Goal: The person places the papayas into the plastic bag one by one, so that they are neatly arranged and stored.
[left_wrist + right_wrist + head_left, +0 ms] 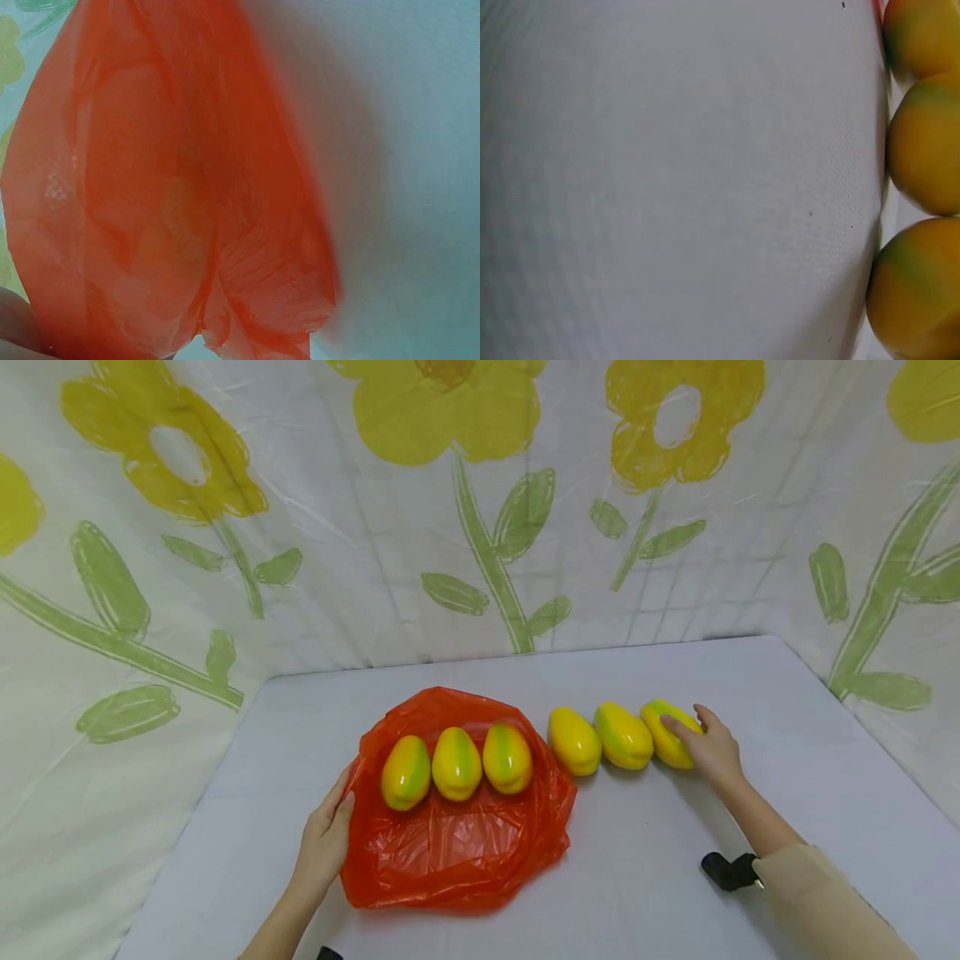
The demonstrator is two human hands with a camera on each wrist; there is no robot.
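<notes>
Inside an open red plastic bag (450, 885), three glossy yellow mango-like fruits (457, 765) with green streaks lie side by side. My left hand (324, 839) grips the bag's left edge, thumb on the near side. The left wrist view is mostly filled by the bag's thin red side (150, 187), with a bit of a finger at the lower left. Right of the bag, three more such fruits stand in a row, the left one (574, 742) touching or nearly touching the bag. Over the rightmost fruit (663, 735) is my right hand (716, 752), thumb and fingers spread around it.
A white cloth covers the table (637, 868). Behind it hangs a pale curtain (360, 568) printed with yellow flowers. A black device part (729, 870) sticks out from the right sleeve (825, 902).
</notes>
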